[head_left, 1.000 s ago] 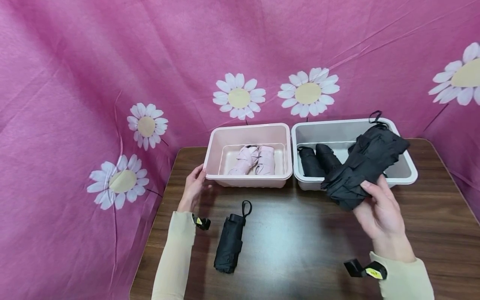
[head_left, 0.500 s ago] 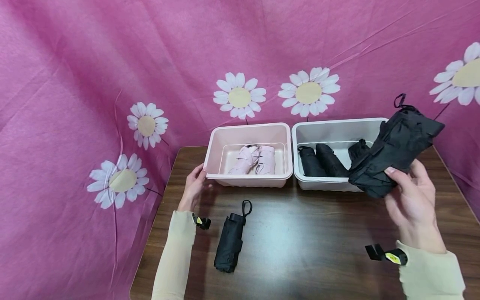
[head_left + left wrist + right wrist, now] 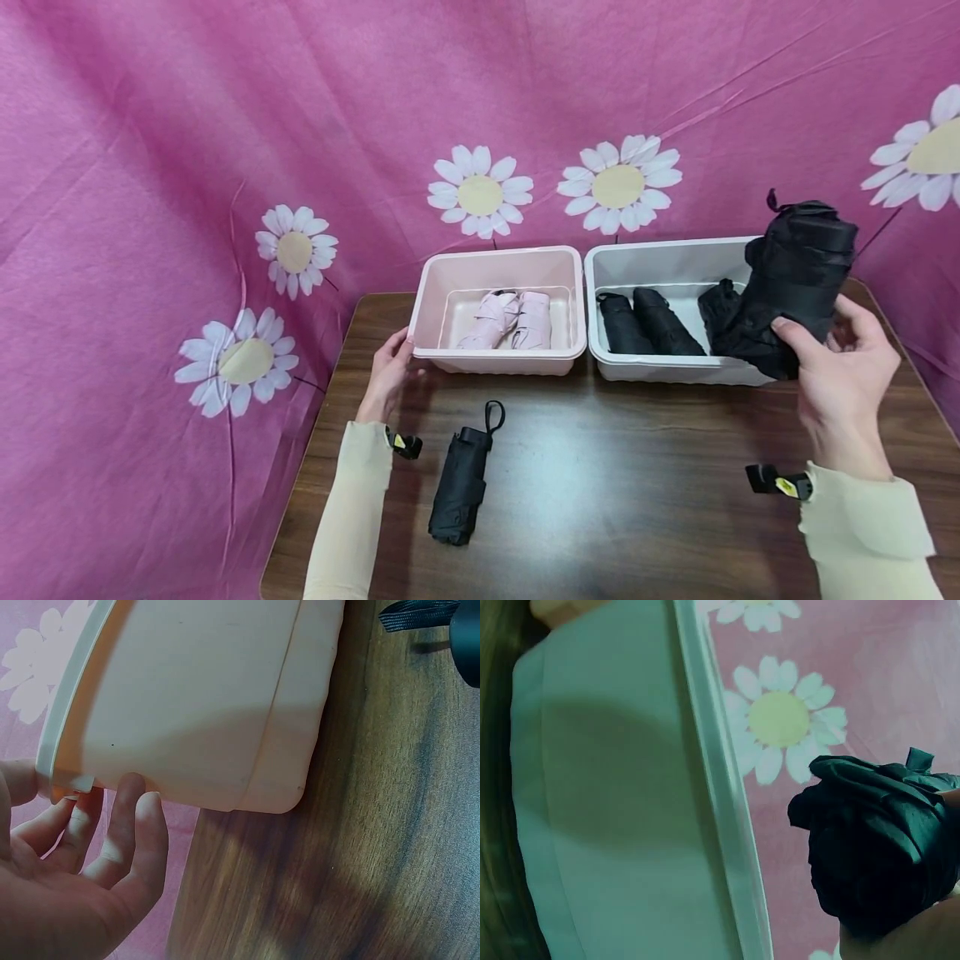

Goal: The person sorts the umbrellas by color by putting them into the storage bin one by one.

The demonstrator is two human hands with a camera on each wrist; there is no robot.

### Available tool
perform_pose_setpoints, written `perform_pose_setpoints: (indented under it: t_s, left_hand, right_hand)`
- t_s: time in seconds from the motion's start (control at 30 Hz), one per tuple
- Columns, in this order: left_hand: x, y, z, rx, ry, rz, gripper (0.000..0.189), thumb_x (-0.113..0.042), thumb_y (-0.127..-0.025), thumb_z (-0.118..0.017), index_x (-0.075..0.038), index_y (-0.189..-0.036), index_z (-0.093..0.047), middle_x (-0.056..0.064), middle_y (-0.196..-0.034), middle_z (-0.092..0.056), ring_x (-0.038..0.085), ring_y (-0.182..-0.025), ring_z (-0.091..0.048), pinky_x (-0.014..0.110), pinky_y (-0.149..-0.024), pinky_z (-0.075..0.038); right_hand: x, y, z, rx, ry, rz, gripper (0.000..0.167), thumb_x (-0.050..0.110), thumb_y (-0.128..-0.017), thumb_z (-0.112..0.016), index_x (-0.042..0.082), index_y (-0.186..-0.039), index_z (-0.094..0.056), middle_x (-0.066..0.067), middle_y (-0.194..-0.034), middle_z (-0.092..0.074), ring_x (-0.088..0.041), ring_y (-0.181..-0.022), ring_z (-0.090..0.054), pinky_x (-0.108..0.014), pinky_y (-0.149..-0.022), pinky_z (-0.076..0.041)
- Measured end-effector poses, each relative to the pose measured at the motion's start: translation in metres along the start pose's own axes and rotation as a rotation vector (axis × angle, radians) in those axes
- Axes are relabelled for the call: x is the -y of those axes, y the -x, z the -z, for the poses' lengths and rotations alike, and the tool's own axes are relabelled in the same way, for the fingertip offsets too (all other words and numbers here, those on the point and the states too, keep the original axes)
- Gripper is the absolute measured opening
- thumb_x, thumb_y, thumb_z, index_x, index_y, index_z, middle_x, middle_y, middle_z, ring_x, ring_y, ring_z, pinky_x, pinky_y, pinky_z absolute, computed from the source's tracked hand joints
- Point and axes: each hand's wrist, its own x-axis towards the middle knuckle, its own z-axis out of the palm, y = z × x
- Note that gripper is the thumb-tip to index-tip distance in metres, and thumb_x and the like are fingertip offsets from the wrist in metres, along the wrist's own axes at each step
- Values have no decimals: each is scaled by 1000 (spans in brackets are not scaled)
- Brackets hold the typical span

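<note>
My right hand (image 3: 847, 379) grips a black folding umbrella (image 3: 802, 275), its cloth loosely bunched, above the right end of the grey-white plastic bin (image 3: 675, 367). In the right wrist view the bunched end of that umbrella (image 3: 877, 847) shows beside the bin's rim. Inside the bin lie black umbrellas (image 3: 663, 321); the held one hides part of them. My left hand (image 3: 387, 375) pinches the left front corner of the pink bin (image 3: 498, 360), thumb at the rim and fingers below it (image 3: 97, 862). Two pink folded umbrellas (image 3: 532, 321) lie in that bin.
Another black folded umbrella (image 3: 459, 487) with a wrist loop lies on the wooden table (image 3: 600, 500), in front of the pink bin. The two bins stand side by side at the back. Behind them hangs a pink cloth (image 3: 360, 108) printed with daisies.
My right hand has moved right with the black umbrella and turned it more upright, uncovering more of the bin. The left hand stays at the pink bin's corner.
</note>
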Motion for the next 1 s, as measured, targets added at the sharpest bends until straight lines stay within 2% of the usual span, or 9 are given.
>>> perform_pose_setpoints:
  t_s: [0.13, 0.23, 0.33, 0.43, 0.57, 0.83, 1.0]
  left_hand:
    - [0, 1, 0, 6, 11, -5, 42, -15, -101, -49, -10, -143, -46, 28, -132, -52, 11, -73, -64, 34, -68, -57]
    - [0, 1, -1, 10, 15, -12, 42, -16, -101, -48, -9, -143, -45, 29, -131, -50, 7, -68, -63, 33, -67, -57]
    - [0, 1, -2, 10, 12, -18, 43, -16, -102, -47, -8, -143, -44, 28, -130, -50, 5, -68, -63, 28, -63, -56]
    - [0, 1, -2, 8, 10, -24, 43, -17, -102, -48, -7, -143, -44, 26, -129, -49, 5, -71, -61, 24, -60, -55]
    - [-1, 0, -2, 3, 5, -24, 43, -17, -101, -49, -6, -143, -44, 25, -128, -49, 8, -75, -61, 25, -61, -55]
    - [-1, 0, -2, 1, 6, -23, 43, -17, -101, -48, -7, -143, -44, 27, -130, -49, 6, -71, -61, 33, -66, -57]
    - [-1, 1, -1, 5, 7, -21, 44, -18, -102, -48, -6, -144, -43, 28, -131, -48, 6, -73, -61, 27, -62, -56]
  right_hand:
    - [-2, -3, -2, -5, 220, 75, 54, -23, -62, -70, 4, -110, -71, 1, -90, -66, -10, -80, -57, -12, -66, -50]
    - [-2, -5, -4, -11, 318, 84, 54, -19, -63, -73, 9, -110, -72, 4, -88, -65, -8, -79, -55, -10, -63, -48]
    - [-3, -8, -5, -13, 386, 101, 54, -16, -63, -73, 10, -110, -72, 6, -88, -64, -7, -78, -54, -9, -61, -47]
    - [-4, -11, -5, -12, 523, 131, 54, -10, -67, -75, 14, -114, -71, 11, -91, -62, -5, -80, -52, -10, -65, -45]
    - [-7, -16, -6, -9, 704, 157, 53, 2, -73, -76, 22, -121, -67, 19, -94, -58, 0, -84, -49, -13, -70, -40]
    - [-13, -25, -5, 18, 889, 216, 54, 19, -77, -77, 29, -128, -62, 29, -98, -51, 10, -87, -44, -9, -71, -34]
    - [-18, -28, -6, 28, 960, 253, 53, 26, -78, -76, 31, -129, -61, 26, -102, -55, 13, -84, -42, -8, -72, -32]
